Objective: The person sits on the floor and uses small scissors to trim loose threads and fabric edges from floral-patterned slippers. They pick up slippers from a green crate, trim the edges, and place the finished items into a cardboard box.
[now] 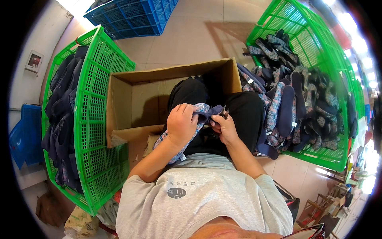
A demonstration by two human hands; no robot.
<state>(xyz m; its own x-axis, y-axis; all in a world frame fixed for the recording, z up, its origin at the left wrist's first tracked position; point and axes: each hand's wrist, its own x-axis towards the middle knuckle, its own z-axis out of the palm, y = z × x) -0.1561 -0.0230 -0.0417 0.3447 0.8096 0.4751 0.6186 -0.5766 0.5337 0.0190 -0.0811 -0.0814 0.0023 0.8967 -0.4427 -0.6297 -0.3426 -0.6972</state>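
My left hand is closed round a slipper of floral fabric with a navy lining, held above my lap. The slipper's sole end hangs down along my left forearm, and a small white tag shows there. My right hand is closed on small dark thread snips, whose blades point up past the fingers. Its thumb and fingertips are also at the navy edge of the slipper. Whether the blades touch the fabric, I cannot tell.
A cardboard box stands open around my knees. To the left, a green crate holds navy slippers. On the right, many floral and navy slippers are heaped by and in another green crate. A blue crate stands beyond.
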